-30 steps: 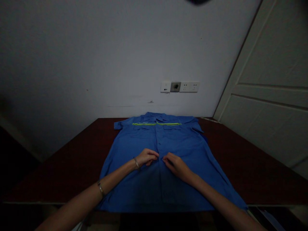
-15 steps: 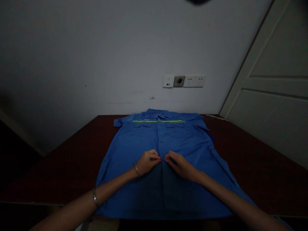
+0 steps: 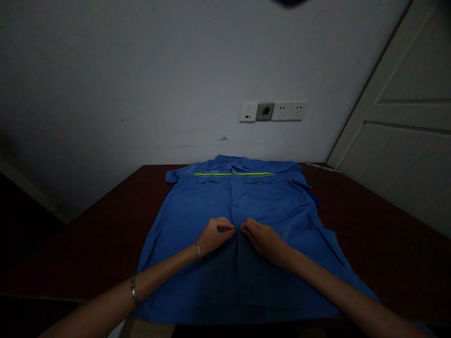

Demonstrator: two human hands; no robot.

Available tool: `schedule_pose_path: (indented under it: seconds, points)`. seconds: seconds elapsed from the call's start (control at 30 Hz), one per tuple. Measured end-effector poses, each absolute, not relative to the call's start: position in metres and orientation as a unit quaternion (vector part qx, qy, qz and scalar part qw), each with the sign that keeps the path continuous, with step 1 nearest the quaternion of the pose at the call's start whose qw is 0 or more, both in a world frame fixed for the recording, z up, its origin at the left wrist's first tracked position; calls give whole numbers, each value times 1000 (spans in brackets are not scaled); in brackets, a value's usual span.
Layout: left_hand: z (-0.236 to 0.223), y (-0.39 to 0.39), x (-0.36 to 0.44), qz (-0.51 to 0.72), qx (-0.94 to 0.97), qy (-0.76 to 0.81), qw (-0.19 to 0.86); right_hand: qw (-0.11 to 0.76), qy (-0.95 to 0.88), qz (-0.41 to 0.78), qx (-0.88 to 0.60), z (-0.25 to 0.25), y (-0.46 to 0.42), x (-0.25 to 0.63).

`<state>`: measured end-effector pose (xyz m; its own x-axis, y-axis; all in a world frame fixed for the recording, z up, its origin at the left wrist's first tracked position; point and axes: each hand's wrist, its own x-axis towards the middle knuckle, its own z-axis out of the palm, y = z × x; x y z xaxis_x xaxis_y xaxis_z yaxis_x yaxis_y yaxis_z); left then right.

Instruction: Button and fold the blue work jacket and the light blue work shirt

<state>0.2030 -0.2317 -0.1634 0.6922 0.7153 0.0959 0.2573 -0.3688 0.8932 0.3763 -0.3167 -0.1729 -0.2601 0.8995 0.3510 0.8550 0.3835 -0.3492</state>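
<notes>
A blue short-sleeved work shirt (image 3: 197, 206) lies spread front side up, its collar toward the wall and its hem near me. Yellow-green stripes cross the chest above two flap pockets. My left hand (image 3: 214, 234) pinches the shirt's front edge at the centre placket, thumb against forefinger. Just across from it, my right hand (image 3: 266, 241) pinches the other side of the placket, its fingertips almost meeting the left ones. Whatever button lies between the fingertips is hidden. Two bracelets circle my left wrist and forearm.
The shirt rests on a dark red-brown table (image 3: 116, 216) that reaches back to a pale wall (image 3: 141, 84). Wall sockets (image 3: 285, 111) sit above the table's far edge. A light panelled door (image 3: 405, 141) stands at the right. Lighting is dim.
Both hands keep pinching the placket at nearly the same spot, with the right fingertips slightly nearer the left. The view has shifted a little.
</notes>
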Motion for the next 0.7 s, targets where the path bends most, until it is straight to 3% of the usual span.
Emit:
schedule_pose_path:
  seconds: [0.13, 0.3, 0.7]
  points:
    - [-153, -229, 205, 142, 702, 376, 588, 171, -819, -51, -545, -171, -322, 376]
    - [-154, -227, 215, 120, 653, 390, 638, 127, -845, -139, -500, -169, -326, 376]
    - [-160, -231, 218, 196, 593, 373, 686, 150, -843, -130, -501, -169, -323, 377]
